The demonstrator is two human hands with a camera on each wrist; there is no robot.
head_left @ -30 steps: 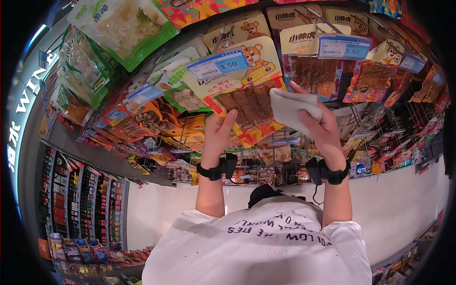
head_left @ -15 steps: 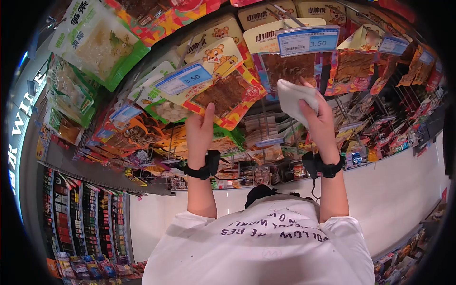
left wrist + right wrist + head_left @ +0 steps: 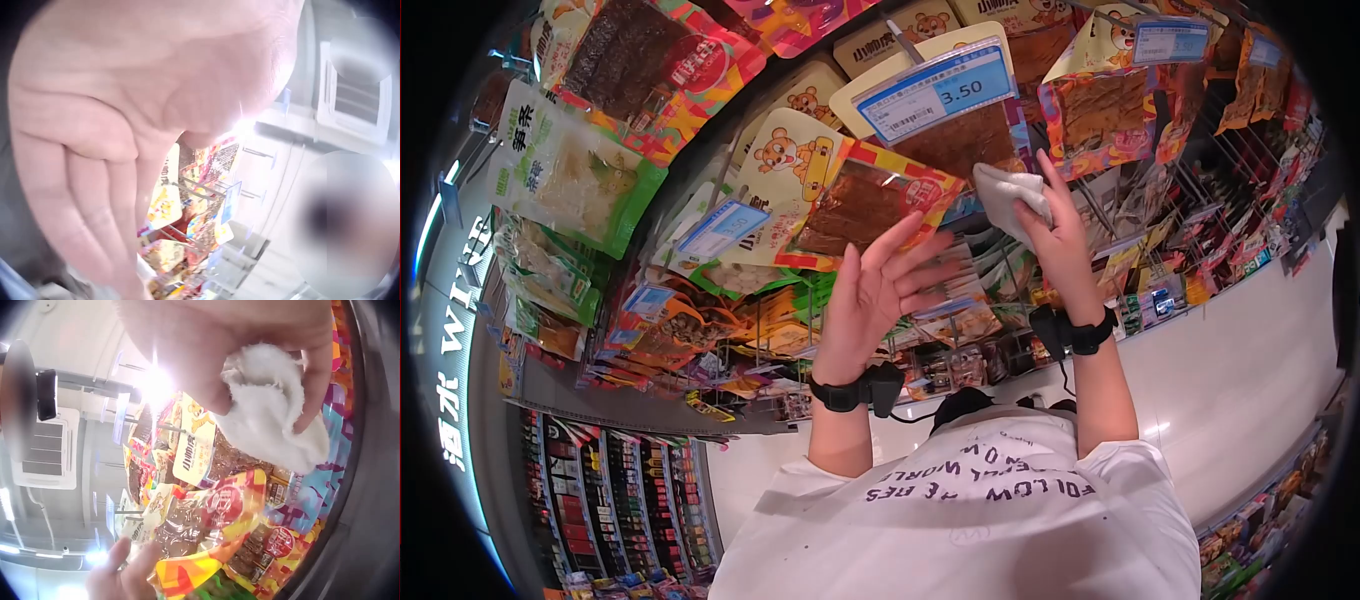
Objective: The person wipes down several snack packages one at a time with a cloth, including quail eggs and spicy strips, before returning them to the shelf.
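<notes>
My left hand (image 3: pixel 887 283) is spread with straight fingers just below a hanging snack packet (image 3: pixel 860 205) with a bear picture and brown dried strips; it holds nothing. The same packet (image 3: pixel 206 519) shows in the right wrist view, with the left hand (image 3: pixel 128 572) under it. My right hand (image 3: pixel 1050 225) grips a folded white cloth (image 3: pixel 1005 195) against the packets under the 3.50 price tag (image 3: pixel 935 95). In the right wrist view the cloth (image 3: pixel 269 419) is bunched between thumb and fingers. The left wrist view is filled by the left hand's palm (image 3: pixel 125 125).
Rows of snack packets hang on pegs all round, with green packets (image 3: pixel 560 170) at the left and red ones (image 3: pixel 1100 110) at the right. More blue price tags (image 3: pixel 722 228) hang among them. Shelves of bottles (image 3: pixel 600 500) stand lower left. A white wall (image 3: pixel 1250 350) lies at the right.
My left hand has let go of the bear packet and dropped away with its fingers spread. The right hand with the cloth stays on the packets; the view has tilted up.
</notes>
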